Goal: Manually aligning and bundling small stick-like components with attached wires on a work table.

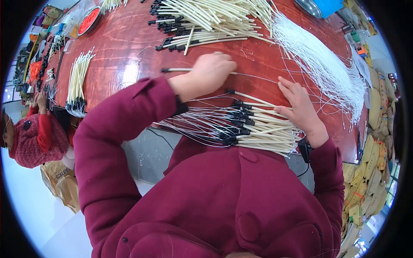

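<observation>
My left hand [214, 66] had its fingers closed round a black-tipped tube [178, 69] over the red table [116, 47], exact pinch hidden. White wire [258, 78] ran from it toward my right hand [301, 105], fingers spread, index tip by the wire's end. My read: partway. Wired batch [271, 124] in front of me looked done; far tube heap [211, 21] and loose wire bundle [318, 60] looked left to do.

Left hand [214, 68] hides part of black-ended tube [180, 69]; tube pile [206, 19] cut off by top edge.
</observation>
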Motion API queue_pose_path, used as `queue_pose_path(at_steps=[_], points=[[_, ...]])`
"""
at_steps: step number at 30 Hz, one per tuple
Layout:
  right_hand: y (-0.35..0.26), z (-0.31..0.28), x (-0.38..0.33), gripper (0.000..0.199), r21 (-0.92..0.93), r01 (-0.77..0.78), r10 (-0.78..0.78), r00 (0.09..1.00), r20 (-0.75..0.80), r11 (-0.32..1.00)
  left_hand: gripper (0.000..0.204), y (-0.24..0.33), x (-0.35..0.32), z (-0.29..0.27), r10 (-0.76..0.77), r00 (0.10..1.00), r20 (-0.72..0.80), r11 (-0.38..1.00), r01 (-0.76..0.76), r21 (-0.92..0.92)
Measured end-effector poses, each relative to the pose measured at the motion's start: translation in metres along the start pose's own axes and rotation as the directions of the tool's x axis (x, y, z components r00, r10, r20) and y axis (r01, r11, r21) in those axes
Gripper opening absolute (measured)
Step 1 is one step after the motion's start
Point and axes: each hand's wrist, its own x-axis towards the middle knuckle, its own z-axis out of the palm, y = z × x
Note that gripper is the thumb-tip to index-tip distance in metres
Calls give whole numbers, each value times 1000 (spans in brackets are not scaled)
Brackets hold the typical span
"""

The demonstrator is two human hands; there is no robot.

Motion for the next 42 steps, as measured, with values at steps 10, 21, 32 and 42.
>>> queue_pose_path(at_steps=[10, 21, 32, 42], points=[[13, 10, 5, 70, -43, 111, -118, 963, -243, 993, 17, 35, 72, 19, 34, 994, 102, 979, -12, -204], [10, 8, 42, 44, -69, 180, -190, 962, -194, 981, 24, -14, -33, -59, -359, 933, -15, 916, 349, -198], [15, 28, 66, 10, -165, 275, -310, 918, -247, 947, 27, -23, -40, -15, -291, 957, 15, 936, 288, -201], [62, -24, 11, 13, -89, 317, -330, 908, -257, 944, 15, -112, -150, -81, -563, 797, -218, 810, 585, 48]])
